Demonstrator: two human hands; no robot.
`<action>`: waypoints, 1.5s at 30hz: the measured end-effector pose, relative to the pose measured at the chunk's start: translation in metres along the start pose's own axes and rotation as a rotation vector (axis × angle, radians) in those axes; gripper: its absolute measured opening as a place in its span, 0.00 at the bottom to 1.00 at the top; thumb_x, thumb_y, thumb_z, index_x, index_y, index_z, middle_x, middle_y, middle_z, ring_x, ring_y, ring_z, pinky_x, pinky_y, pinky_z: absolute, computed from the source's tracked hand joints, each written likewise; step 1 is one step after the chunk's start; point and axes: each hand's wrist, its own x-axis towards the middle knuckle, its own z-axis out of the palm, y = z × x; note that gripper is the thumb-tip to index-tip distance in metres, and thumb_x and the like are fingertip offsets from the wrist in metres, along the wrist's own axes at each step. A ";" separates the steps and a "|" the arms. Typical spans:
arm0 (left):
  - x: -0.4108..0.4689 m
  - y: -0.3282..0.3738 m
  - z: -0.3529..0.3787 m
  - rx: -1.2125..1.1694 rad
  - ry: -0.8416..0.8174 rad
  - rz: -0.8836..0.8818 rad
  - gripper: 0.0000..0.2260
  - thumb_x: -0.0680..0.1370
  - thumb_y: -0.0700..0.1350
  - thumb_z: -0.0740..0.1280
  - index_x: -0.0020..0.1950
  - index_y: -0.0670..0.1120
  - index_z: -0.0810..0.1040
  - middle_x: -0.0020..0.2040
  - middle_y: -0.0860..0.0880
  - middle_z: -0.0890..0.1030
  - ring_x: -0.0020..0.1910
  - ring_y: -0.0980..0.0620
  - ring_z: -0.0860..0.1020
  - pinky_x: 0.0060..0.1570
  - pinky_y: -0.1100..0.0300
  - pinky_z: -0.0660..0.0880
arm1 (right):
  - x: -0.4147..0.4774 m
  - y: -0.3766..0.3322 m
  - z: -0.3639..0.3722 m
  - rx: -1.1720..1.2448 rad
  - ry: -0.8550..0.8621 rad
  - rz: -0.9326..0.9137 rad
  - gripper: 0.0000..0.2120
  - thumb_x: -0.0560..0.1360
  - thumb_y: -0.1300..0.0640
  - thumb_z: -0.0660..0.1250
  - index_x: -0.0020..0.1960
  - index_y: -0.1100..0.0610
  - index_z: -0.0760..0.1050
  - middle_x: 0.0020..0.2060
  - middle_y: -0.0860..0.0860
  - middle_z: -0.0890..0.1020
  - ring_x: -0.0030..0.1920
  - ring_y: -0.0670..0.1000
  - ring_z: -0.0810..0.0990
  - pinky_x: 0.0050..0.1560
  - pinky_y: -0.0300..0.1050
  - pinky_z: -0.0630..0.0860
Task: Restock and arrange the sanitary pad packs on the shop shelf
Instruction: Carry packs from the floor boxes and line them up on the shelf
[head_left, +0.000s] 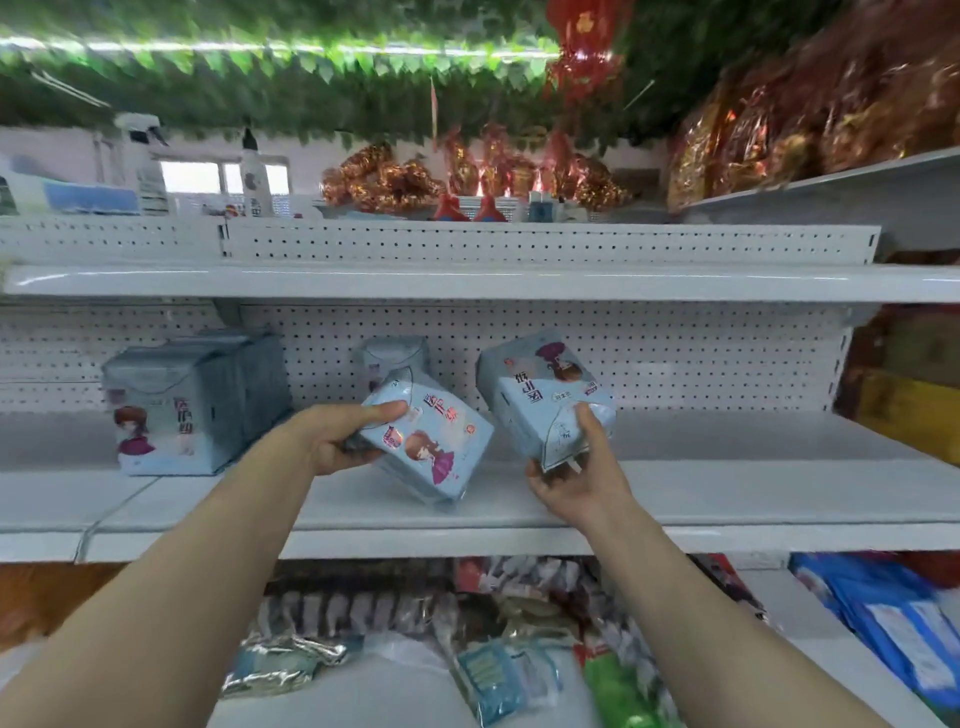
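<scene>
My left hand (343, 434) grips a light blue sanitary pad pack (434, 447) with a cartoon girl on it, tilted above the middle shelf (727, 499). My right hand (576, 467) holds a second pack (540, 395) from below, upside down and tilted, just right of the first. A row of the same packs (176, 405) stands on the shelf at the left. One more pack (392, 358) stands upright against the pegboard behind the left-hand pack.
The bare upper shelf (467, 283) juts out above. Red and gold wrapped goods (467, 176) and spray bottles (148, 166) sit on top. Mixed packets (519, 623) fill the lower shelf under my arms. Blue packs (893, 623) lie at the lower right.
</scene>
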 end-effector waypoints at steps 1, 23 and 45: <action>0.006 0.002 -0.008 0.024 -0.021 -0.003 0.12 0.72 0.42 0.77 0.52 0.41 0.80 0.35 0.46 0.85 0.37 0.51 0.83 0.37 0.56 0.83 | 0.000 0.007 0.004 -0.013 0.013 -0.010 0.25 0.68 0.47 0.80 0.59 0.57 0.78 0.59 0.57 0.81 0.58 0.58 0.80 0.47 0.51 0.80; 0.121 0.046 -0.085 0.432 -0.343 0.225 0.22 0.70 0.43 0.79 0.62 0.43 0.80 0.52 0.46 0.86 0.55 0.47 0.84 0.52 0.55 0.81 | 0.062 -0.017 0.077 -0.987 0.185 -0.457 0.17 0.67 0.53 0.81 0.52 0.57 0.82 0.43 0.52 0.86 0.44 0.52 0.82 0.37 0.44 0.77; 0.205 0.077 -0.054 0.973 -0.104 0.336 0.27 0.67 0.50 0.81 0.64 0.48 0.80 0.52 0.51 0.84 0.53 0.51 0.81 0.58 0.54 0.76 | 0.230 -0.063 0.154 -1.992 -0.420 -0.491 0.27 0.65 0.48 0.82 0.62 0.48 0.80 0.54 0.45 0.85 0.50 0.47 0.85 0.49 0.43 0.83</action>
